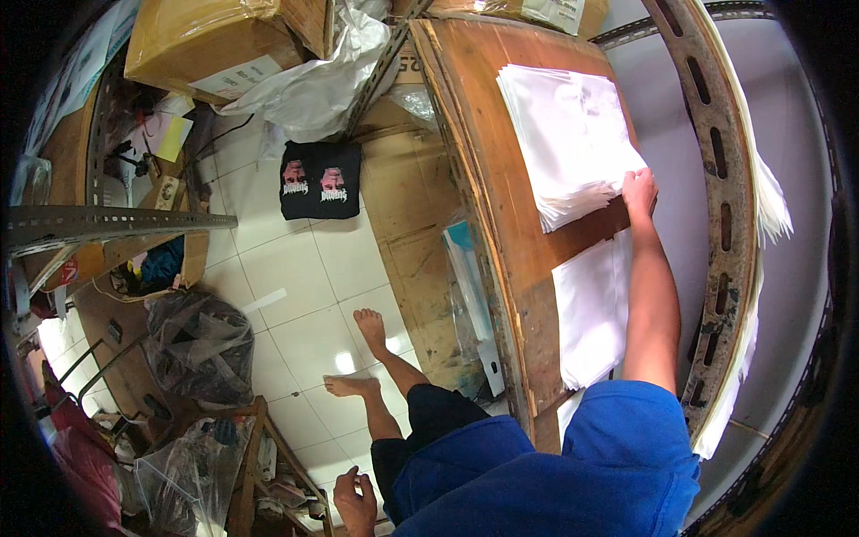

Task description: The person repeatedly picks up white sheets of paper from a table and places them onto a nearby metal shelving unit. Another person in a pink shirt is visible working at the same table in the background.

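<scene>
My right hand (639,191) is closed on the near right corner of a stack of white paper sheets (573,134), its fingers pinching the edge. The stack lies on a brown wooden board (483,116), its sheets slightly fanned along the near edge. A second, lower pile of white sheets (591,313) lies nearer on the same board, partly behind my right forearm. My left hand (355,503) hangs low beside my body, fingers loosely bent and apart, with nothing visible in it.
A slotted metal post (716,179) rises close to the right of my right arm. On the tiled floor lies a folded black printed shirt (320,181). Cardboard boxes (215,45) stand at the far left, and a dark plastic bag (199,347) sits left of my feet.
</scene>
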Demonstrator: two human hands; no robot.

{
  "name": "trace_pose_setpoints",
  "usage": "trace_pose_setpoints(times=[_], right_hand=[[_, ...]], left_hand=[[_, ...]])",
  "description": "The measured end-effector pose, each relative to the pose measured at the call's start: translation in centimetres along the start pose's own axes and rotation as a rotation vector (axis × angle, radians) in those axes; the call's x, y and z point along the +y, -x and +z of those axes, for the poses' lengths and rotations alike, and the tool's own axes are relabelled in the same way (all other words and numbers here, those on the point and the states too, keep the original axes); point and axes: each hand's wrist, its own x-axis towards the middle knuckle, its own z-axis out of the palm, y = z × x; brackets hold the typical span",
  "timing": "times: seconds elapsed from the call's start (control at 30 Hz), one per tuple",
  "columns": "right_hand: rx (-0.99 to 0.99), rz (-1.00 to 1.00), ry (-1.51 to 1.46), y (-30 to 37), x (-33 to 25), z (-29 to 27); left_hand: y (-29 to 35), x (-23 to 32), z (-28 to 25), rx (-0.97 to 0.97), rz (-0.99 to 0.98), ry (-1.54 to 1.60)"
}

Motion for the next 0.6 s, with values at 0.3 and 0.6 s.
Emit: trace_pose_setpoints(times=[0.3, 0.6], right_hand=[[0.256, 0.007, -0.304, 0.3, 0.7, 1.2], [-0.009, -0.544, -0.163, 8.2, -12.7, -8.7]], left_hand=[[-0.6, -1.0, -0.2, 0.021, 0.067, 0.0], [0.5, -2.0, -0.6, 0.033, 0.077, 0.084]])
